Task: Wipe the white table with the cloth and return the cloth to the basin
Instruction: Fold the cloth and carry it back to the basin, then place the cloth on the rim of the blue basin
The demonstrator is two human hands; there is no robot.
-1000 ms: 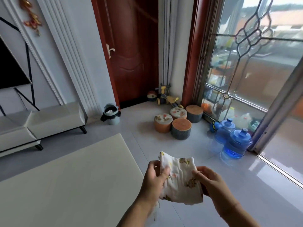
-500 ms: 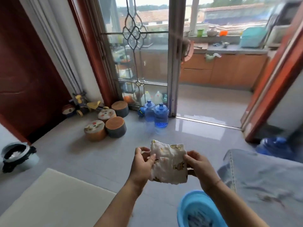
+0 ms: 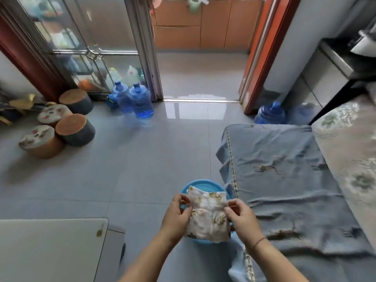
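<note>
My way down to the blue basin point(image 3: 200, 183) is open. The blue sofa cover point(image 3: 284, 180) crowds its right rim; left is bare floor point(image 3: 122, 169).

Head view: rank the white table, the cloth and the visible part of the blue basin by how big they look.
1. white table, cut off by the frame edge
2. cloth, though it is nearer the camera
3. blue basin, mostly hidden behind the cloth, so only its visible rim is ranked

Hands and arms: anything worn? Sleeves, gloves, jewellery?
Both forearms are bare as far as the view shows: no sleeves, no gloves. The right hand has a thin reddish string bracelet at the wrist. The left hand and wrist show nothing worn. No rings are discernible.
</note>
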